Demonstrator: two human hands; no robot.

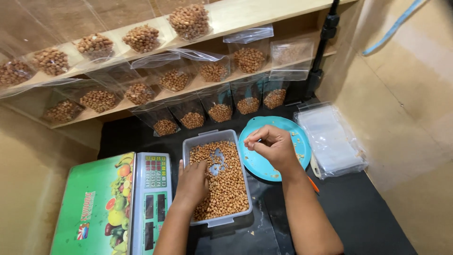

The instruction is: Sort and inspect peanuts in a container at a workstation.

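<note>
A clear rectangular tub (186, 150) full of brown peanuts (229, 189) sits on the black table in front of me. My left hand (192, 183) rests palm down in the peanuts at the tub's left side, fingers buried among them. My right hand (272, 144) hovers over a blue plate (257, 163) just right of the tub, fingertips pinched together on something small that I cannot make out. A few peanut bits lie on the plate.
A green digital scale (113, 203) with a fruit picture stands at the left. Several clear bags of peanuts (219, 112) line two wooden shelves (236, 16) and the table's back. A stack of empty clear bags (330, 137) lies at the right. A black pole (323, 42) rises behind.
</note>
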